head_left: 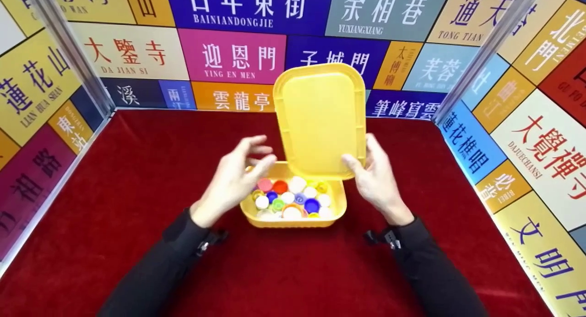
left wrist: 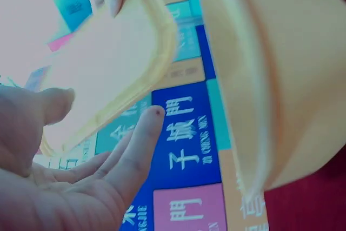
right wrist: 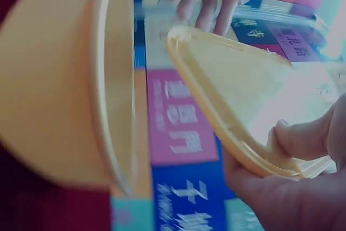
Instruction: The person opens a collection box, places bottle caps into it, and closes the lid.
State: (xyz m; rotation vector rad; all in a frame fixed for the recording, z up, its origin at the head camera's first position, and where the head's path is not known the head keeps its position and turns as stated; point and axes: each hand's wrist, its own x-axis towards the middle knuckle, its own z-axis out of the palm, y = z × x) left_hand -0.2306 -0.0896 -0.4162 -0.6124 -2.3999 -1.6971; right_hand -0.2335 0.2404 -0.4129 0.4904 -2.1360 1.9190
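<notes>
My right hand (head_left: 377, 179) pinches a yellow plastic lid (head_left: 320, 120) by its right edge, thumb over the face and fingers behind. The lid stands tilted up over the back of a yellow box (head_left: 293, 223). Inside the box lie several bottle caps (head_left: 312, 204) in white, blue, red, green and yellow. My left hand (head_left: 233, 175) hovers by the box's left rim, fingers spread and holding nothing. In the left wrist view the left thumb (left wrist: 57, 106) overlaps the lid. The right wrist view shows the right thumb (right wrist: 300, 139) pressed on the lid's rim.
A dark red cloth (head_left: 183, 138) covers the table around the box. Panels (head_left: 233, 56) printed with coloured signs and Chinese characters stand behind and at both sides, joined by metal posts (head_left: 487, 56). A dark strap device (head_left: 208, 243) sits on each wrist.
</notes>
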